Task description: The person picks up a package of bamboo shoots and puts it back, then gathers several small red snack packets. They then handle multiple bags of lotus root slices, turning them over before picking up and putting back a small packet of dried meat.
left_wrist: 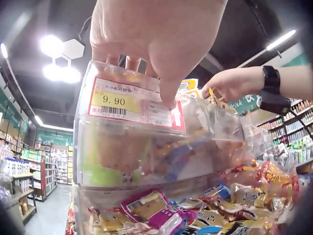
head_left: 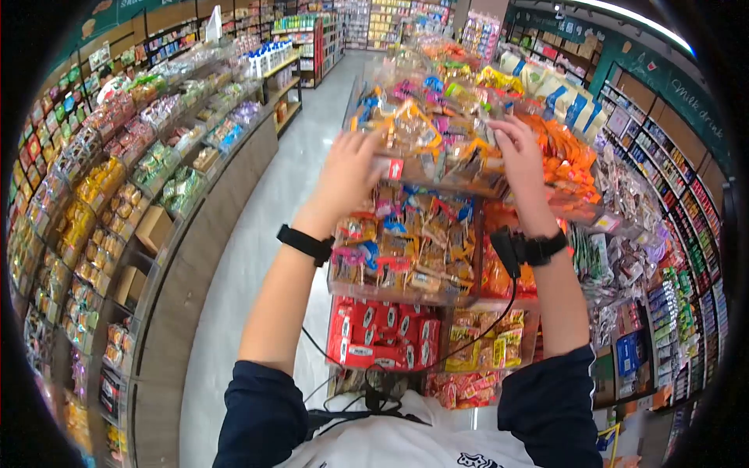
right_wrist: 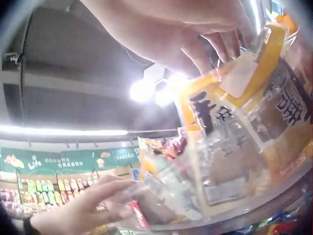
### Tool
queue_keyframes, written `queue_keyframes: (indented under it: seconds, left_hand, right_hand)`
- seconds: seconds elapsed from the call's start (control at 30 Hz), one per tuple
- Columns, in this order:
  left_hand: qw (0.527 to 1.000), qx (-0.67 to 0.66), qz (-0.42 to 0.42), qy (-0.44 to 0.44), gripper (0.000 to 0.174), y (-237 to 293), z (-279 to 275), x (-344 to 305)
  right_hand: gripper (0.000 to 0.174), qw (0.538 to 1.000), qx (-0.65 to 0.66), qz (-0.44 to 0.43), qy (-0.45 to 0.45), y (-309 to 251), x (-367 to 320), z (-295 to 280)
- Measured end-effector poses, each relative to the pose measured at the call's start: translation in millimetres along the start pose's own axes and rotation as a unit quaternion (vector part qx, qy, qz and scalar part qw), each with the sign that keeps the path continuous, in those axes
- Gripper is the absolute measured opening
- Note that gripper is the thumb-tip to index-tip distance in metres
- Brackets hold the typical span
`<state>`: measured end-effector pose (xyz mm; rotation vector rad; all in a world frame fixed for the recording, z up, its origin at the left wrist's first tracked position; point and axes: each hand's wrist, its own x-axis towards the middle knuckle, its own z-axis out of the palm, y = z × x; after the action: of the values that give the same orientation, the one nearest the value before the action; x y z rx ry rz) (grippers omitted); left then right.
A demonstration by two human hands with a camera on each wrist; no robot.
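My left hand (head_left: pixel 346 173) is at the left front corner of a clear plastic bin (left_wrist: pixel 146 169) full of wrapped snack packets. In the left wrist view its thumb presses the front of a price label (left_wrist: pixel 115 102) reading 9.90, and its other fingers reach over the rim behind the wall. My right hand (head_left: pixel 521 152) is over the right part of this bin, fingers loosely bent. Below it in the right wrist view stands a large clear packet with yellow edges (right_wrist: pixel 227 161), its top right by the fingers. The thumb is hidden there.
Under the bin lie more snack packets (head_left: pixel 409 242), then red packs (head_left: pixel 382 331) and yellow packs (head_left: pixel 485 343) lower down. Orange packets (head_left: pixel 573 164) fill the right side. A tiled aisle (head_left: pixel 250 203) runs left, beside another snack shelf (head_left: pixel 207 257). A cable (head_left: pixel 476 337) hangs from the right wrist.
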<state>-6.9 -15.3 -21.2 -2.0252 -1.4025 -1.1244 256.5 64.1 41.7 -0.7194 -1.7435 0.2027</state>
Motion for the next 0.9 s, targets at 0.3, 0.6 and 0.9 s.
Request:
queue_keyframes:
  seconds: [0.3, 0.6, 0.9]
  left_hand:
    - [0.948, -0.205, -0.214, -0.114, 0.052, 62, -100, -166]
    - [0.785, -0.196, -0.483, -0.335, 0.033, 44, -127, -358]
    - [0.826, -0.179, -0.280, -0.455, 0.035, 99, -53, -393]
  right_hand:
    - [0.014, 0.956, 0.174, 0.201, -0.124, -132, -217, -98]
    - [0.014, 0.807, 0.038, 0.588, 0.037, -79, -379, -162]
    - [0.016, 0.822, -0.013, 0.514, -0.247, -76, -413, -82]
